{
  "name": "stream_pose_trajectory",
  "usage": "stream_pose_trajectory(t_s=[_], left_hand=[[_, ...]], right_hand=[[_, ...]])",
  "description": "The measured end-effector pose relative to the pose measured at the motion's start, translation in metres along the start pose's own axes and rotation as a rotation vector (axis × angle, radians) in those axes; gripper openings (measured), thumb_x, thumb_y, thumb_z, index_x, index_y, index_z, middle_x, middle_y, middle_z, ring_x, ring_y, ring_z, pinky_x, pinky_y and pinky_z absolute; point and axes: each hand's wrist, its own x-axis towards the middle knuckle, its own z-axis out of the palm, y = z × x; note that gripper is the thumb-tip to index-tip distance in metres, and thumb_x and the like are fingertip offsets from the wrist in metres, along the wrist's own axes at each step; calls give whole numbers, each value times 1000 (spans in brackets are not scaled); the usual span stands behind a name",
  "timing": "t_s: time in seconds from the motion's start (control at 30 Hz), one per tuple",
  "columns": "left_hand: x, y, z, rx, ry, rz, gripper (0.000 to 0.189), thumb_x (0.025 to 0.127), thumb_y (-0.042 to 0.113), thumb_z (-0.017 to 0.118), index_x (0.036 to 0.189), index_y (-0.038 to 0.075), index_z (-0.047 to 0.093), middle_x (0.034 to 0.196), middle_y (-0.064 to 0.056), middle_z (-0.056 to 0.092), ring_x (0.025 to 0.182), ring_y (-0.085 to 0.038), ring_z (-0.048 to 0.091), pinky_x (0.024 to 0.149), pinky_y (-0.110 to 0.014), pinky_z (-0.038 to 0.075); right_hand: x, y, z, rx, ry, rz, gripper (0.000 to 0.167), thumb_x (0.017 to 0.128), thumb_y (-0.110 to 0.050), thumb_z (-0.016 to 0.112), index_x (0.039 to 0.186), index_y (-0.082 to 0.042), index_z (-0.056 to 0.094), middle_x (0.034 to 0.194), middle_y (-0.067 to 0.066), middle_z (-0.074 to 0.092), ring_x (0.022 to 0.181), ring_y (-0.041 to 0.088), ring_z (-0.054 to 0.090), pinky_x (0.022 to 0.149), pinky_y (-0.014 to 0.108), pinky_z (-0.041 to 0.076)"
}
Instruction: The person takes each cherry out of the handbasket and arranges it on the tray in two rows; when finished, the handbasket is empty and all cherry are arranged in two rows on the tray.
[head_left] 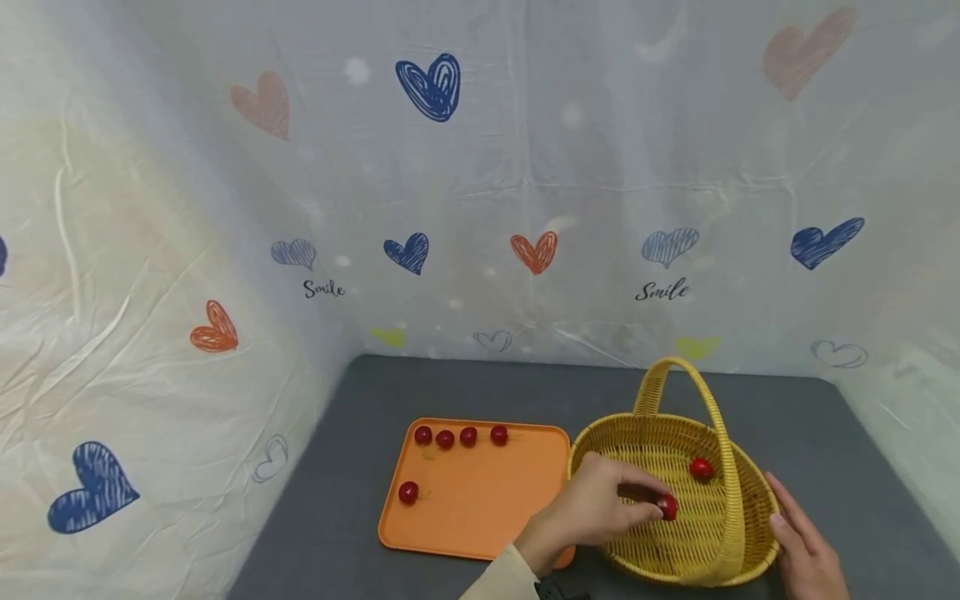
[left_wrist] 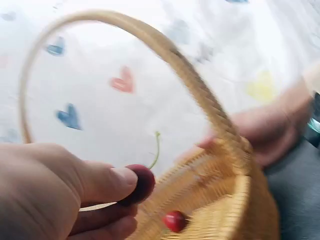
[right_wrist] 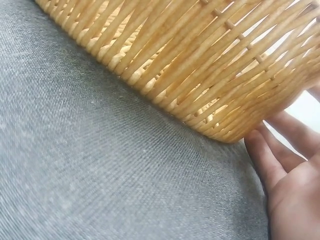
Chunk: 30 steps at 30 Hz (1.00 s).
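Between thumb and fingers, my left hand (head_left: 600,504) pinches a dark red cherry (head_left: 667,506) over the yellow wicker basket (head_left: 750,567). A green stem sticks up from this cherry (left_wrist: 142,185) in the left wrist view. Another cherry (head_left: 702,469) lies on the basket's floor, near the arched handle (head_left: 731,500). My right hand (head_left: 810,550) rests against the basket's right side, its fingers fairly straight along the outer wall and the thumb at the rim. The right wrist view has these fingers (right_wrist: 265,155) touching the weave close to the base.
An orange tray (head_left: 480,521) lies left of the basket, its right edge close to it. Several cherries (head_left: 468,437) line its back edge, and one single cherry (head_left: 408,492) sits toward its left. Grey cloth (head_left: 315,517) covers the table. White curtains with printed hearts hang behind and beside it.
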Motion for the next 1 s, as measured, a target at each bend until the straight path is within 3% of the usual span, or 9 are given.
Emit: stream_pose_trajectory(t_s=[0.13,0.3,0.5,0.7,0.8,1.0], left_hand=[[-18,3,-23,-147,47,25,23,102,13,80,125,13,83,117,9,82,97,10,73,84,-17,62],[-48,-4,-49,-204,123,32,27,102,14,80,128,11,82,119,3,82,103,2,76,91,-24,64],[-90,-34,-77,-161,253,-16,28,101,19,81,129,14,82,128,-3,81,117,-10,76,100,-32,63],[-133,-66,-102,-172,344,-117,30,99,17,83,129,12,81,126,-5,82,114,-16,79,100,-36,63],[-149,-76,-113,-128,391,-145,31,98,15,83,128,10,81,124,-4,82,113,-18,80,103,-44,63],[-169,-94,-131,99,481,-196,28,95,12,87,122,18,85,119,5,83,114,-21,79,101,-54,61]], right_hand=[[-1,1,0,22,-1,-16,64,119,-34,47,177,-26,19,169,-33,26,114,-33,50,87,0,47],[-1,1,0,34,-6,-37,64,119,-30,46,177,-24,19,167,-34,29,115,-32,50,88,-1,46],[-1,1,1,51,-9,-55,64,119,-28,46,177,-22,19,166,-34,32,117,-31,51,90,-1,46],[-1,-1,0,46,-2,-29,64,119,-30,46,177,-23,18,169,-32,27,116,-32,50,89,-2,44],[-2,-1,0,50,0,-20,65,119,-30,46,177,-23,17,171,-31,25,116,-33,50,89,-2,44],[-2,-2,2,59,5,-25,65,119,-29,46,177,-21,17,172,-29,23,117,-33,49,90,-2,44]])
